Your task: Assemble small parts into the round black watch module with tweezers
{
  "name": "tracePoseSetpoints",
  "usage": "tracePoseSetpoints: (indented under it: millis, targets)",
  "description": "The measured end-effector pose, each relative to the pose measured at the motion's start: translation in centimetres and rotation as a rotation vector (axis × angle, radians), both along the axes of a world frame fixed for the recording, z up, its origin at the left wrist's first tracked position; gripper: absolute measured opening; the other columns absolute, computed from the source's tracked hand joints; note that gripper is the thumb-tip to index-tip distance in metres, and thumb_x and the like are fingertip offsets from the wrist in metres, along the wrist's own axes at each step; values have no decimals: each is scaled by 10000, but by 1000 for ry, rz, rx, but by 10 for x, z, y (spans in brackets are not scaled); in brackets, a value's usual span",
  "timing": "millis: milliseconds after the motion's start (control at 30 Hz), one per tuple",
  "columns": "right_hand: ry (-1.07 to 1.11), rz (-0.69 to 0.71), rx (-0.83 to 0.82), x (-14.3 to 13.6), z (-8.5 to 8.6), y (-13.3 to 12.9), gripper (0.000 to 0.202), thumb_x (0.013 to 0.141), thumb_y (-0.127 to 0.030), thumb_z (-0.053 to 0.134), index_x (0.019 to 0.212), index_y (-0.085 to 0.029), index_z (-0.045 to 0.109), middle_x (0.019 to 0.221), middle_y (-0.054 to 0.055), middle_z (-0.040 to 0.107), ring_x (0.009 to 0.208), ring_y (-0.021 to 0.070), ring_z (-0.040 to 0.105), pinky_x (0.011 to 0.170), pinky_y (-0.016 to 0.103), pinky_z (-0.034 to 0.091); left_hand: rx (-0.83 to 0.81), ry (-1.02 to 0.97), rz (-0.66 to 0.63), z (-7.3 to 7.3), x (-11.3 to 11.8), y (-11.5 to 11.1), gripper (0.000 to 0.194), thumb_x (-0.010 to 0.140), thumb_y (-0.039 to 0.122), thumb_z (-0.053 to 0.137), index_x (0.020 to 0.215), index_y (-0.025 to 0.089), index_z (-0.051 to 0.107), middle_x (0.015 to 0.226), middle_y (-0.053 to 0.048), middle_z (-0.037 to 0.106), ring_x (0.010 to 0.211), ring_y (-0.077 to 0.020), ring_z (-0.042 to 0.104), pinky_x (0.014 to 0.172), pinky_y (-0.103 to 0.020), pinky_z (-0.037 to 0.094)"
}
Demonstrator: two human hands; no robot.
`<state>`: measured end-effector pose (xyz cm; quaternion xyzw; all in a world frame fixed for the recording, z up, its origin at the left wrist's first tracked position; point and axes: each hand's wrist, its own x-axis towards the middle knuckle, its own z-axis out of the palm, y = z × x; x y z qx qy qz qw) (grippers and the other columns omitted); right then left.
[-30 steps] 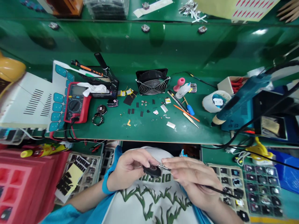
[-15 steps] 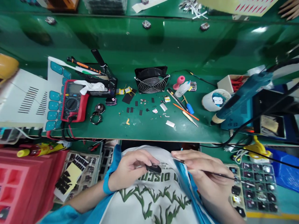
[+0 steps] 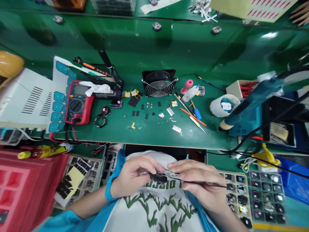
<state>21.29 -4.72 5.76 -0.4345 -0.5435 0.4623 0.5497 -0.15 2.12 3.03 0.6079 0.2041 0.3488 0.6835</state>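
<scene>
Held between the fingertips of my left hand [image 3: 137,174] is a small round black part [image 3: 158,178], in front of my shirt. My right hand [image 3: 200,182] grips a thin dark tool [image 3: 205,184], which looks like tweezers; its tip reaches the right side of the round part. Whether the tip touches it is too blurred to tell. Both hands are below the front edge of the green bench [image 3: 145,133]. On the bench lie small black pads [image 3: 135,113], a yellow flex piece [image 3: 133,125] and a white strip [image 3: 176,129].
A small fan [image 3: 159,84] stands at the bench's middle back. A red multimeter [image 3: 78,103] is at left, a white cup [image 3: 223,105] and blue tool [image 3: 253,100] at right. Trays of parts [image 3: 267,193] flank me. Another person's hand [image 3: 300,13] shows at top right.
My right hand has moved left, bringing the tool close to the round part, which is now tilted differently. The view has shifted slightly, so the bench things appear a little farther right.
</scene>
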Motion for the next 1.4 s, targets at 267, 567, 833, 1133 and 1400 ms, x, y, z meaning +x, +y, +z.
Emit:
tracePoseSetpoints:
  millis: [267, 567, 833, 1133, 1400]
  targets:
    - [-6, 15, -8, -1, -5, 0, 231, 785, -129, 695, 998, -218, 719, 947, 55, 778, 929, 279, 753, 786, 424, 664, 1, 5, 22, 3, 1, -1, 237, 810, 11, 612, 947, 204, 599, 967, -42, 697, 867, -175, 704, 716, -300, 600]
    - [-14, 49, -22, 0, -5, 0, 259, 790, -119, 686, 1023, -230, 710, 992, 55, 765, 949, 265, 746, 821, 411, 654, -15, 12, 30, -3, -2, -4, 245, 796, 41, 648, 965, 217, 620, 953, -43, 691, 867, -181, 702, 728, -298, 595]
    - [26, 35, -10, -3, -8, -1, 218, 816, -140, 664, 1002, -240, 719, 957, 49, 776, 918, 260, 755, 788, 419, 656, -25, -5, 28, -2, 0, -4, 203, 801, 54, 647, 948, 192, 630, 932, -58, 692, 854, -176, 699, 697, -276, 594]
    - [154, -118, -141, -13, -19, -5, 97, 820, -228, 676, 886, -254, 743, 853, 46, 798, 825, 287, 775, 714, 435, 659, 11, 50, 60, -1, 0, -5, 173, 810, 86, 647, 930, 210, 629, 897, -41, 689, 814, -163, 698, 693, -273, 592]
    - [190, -243, -173, -18, -21, -7, 64, 806, -252, 694, 842, -238, 745, 817, 55, 798, 781, 282, 777, 725, 431, 648, -80, -9, 50, -1, 2, -7, 195, 820, 103, 646, 976, 215, 614, 945, -49, 679, 858, -182, 699, 711, -307, 610]
